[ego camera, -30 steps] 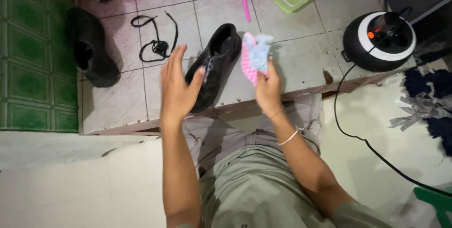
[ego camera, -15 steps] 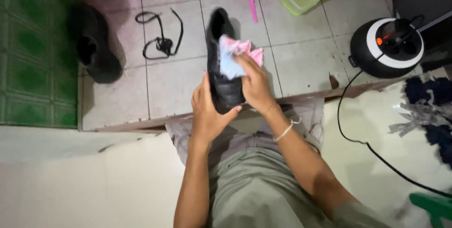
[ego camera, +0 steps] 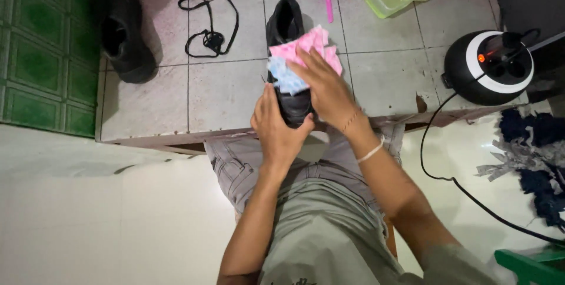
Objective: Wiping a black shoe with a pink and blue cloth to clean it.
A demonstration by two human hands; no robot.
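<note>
Black shoe (ego camera: 289,61) lies on the tiled surface (ego camera: 147,102) near its front edge, its long axis running straight away from the person: the end nearer the body sits at the edge and the open mouth lies at the far end. The left hand (ego camera: 278,126) is curled around that near end, thumb on one side and fingers wrapped around the other, clamped on it. The right hand (ego camera: 321,85) lies flat with fingers spread and slightly bent, pressing a pink and light-blue cloth (ego camera: 303,55) onto the shoe's upper. Whether the right thumb hooks under the cloth is hard to tell. A second black shoe (ego camera: 123,29) and a loose black lace (ego camera: 209,23) rest well apart to the left.
</note>
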